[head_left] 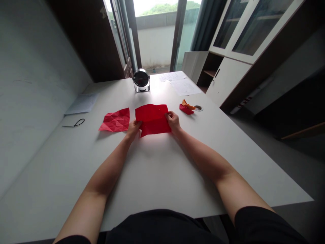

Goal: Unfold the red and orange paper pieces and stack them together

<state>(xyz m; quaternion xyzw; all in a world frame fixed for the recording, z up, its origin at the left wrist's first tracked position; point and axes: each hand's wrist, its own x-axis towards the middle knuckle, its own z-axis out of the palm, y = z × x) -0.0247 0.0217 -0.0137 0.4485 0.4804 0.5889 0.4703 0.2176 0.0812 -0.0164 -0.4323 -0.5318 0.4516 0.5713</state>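
A red sheet of paper (153,119) is stretched between my two hands, tilted up a little above the white table, with a faint crease across its middle. My left hand (134,128) pinches its left edge between thumb and fingers. On the opposite edge, my right hand (173,121) is closed in the same way. Just left of my left hand lies a second red sheet (115,120), covered in crisscross fold lines. To the right of my right hand sit a folded red paper piece (186,109) and a folded orange paper piece (188,104), touching each other.
The white table (157,176) meets a wall on the left. A round black-and-silver device (141,80) stands at the back. Papers (185,86) lie back right, more sheets (81,103) at left near a black cable tie (76,124). A cable hole (198,108) is at right.
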